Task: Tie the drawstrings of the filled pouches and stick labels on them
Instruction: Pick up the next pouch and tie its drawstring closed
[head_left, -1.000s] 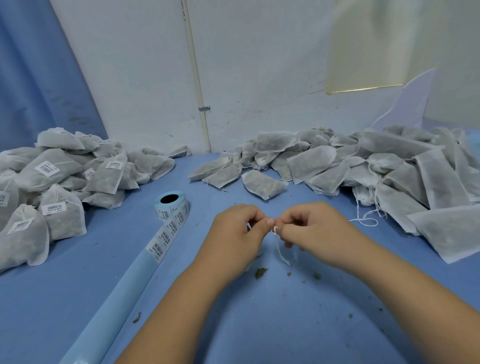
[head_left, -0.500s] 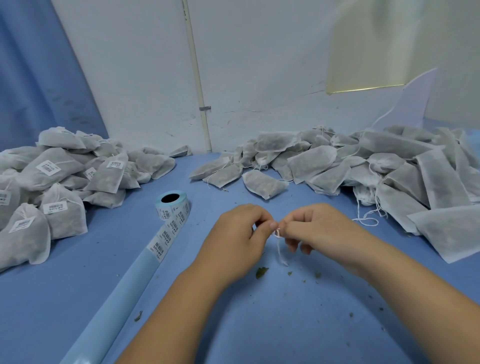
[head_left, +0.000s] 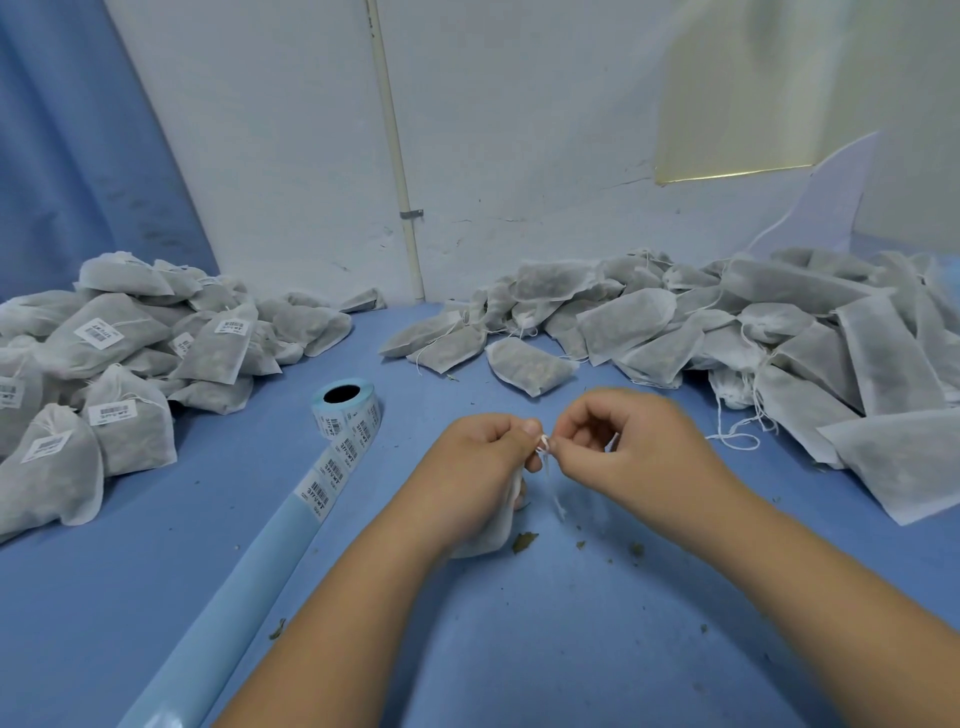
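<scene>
My left hand (head_left: 480, 467) grips a white filled pouch (head_left: 496, 525), mostly hidden under the palm, and pinches its drawstring (head_left: 544, 451) at the top. My right hand (head_left: 623, 444) pinches the same white string right beside the left fingertips; a loose end hangs down between the hands. A roll of barcode labels (head_left: 347, 415) stands to the left, its strip (head_left: 332, 470) trailing toward me over the blue table (head_left: 519, 649).
A heap of labelled pouches (head_left: 119, 364) lies at the left. A larger heap of unlabelled pouches (head_left: 753, 332) with loose strings fills the right and back. One pouch (head_left: 530, 366) lies apart just beyond my hands. Leaf crumbs (head_left: 524, 542) dot the table.
Both hands have stayed close together over the string, shifting slightly; the fingers have worked the drawstring into a small loop between the fingertips, and the pouch now shows below my left palm.
</scene>
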